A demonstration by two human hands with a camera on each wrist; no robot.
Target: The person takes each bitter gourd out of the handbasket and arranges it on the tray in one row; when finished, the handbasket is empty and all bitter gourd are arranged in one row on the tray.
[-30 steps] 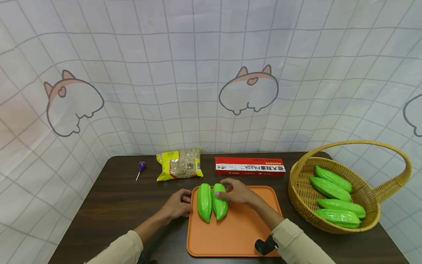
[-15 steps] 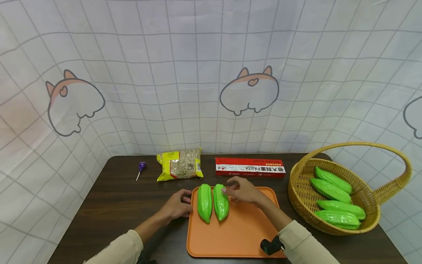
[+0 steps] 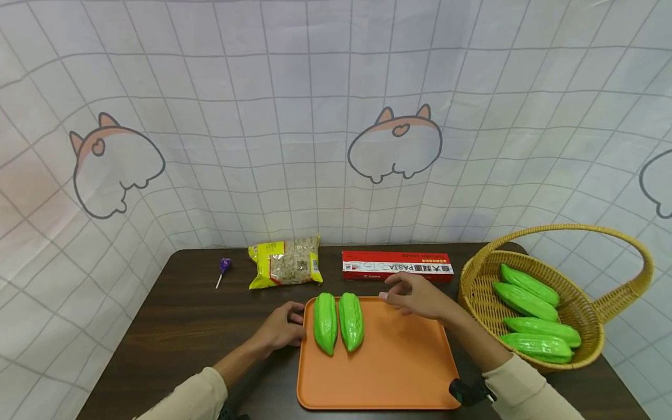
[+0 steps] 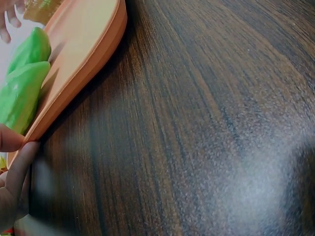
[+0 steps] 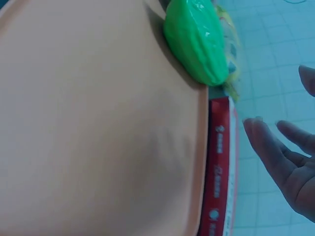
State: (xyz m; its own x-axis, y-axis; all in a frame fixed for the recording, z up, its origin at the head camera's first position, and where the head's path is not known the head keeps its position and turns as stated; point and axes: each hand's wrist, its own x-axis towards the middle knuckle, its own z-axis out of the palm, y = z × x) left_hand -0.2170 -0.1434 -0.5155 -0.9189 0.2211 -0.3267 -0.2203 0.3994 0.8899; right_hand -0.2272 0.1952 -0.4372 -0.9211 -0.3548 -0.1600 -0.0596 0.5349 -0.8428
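On the left part of an orange tray (image 3: 388,373), two glossy green, ridged, long vegetables (image 3: 325,324) lie side by side, tips toward me. My left hand (image 3: 280,326) is at the tray's left rim; in the left wrist view, its thumb and fingers (image 4: 19,167) pinch that rim. Over the tray's far right part hovers my right hand (image 3: 420,296), fingers loosely bent with nothing between them. The right wrist view shows the same hand (image 5: 290,157) apart from the nearest green vegetable (image 5: 197,44).
A wicker basket (image 3: 475,324) with a tall handle stands at the right, holding several similar green vegetables (image 3: 527,300). Behind the tray lie a red pasta box (image 3: 396,265) and a yellow bag of grain-like food (image 3: 287,262). Farther left is a purple lollipop (image 3: 224,265).
My right hand has let go of the right green vegetable and moved right, away from it. That vegetable sits slightly farther from the other one. The left hand stays at the rim.
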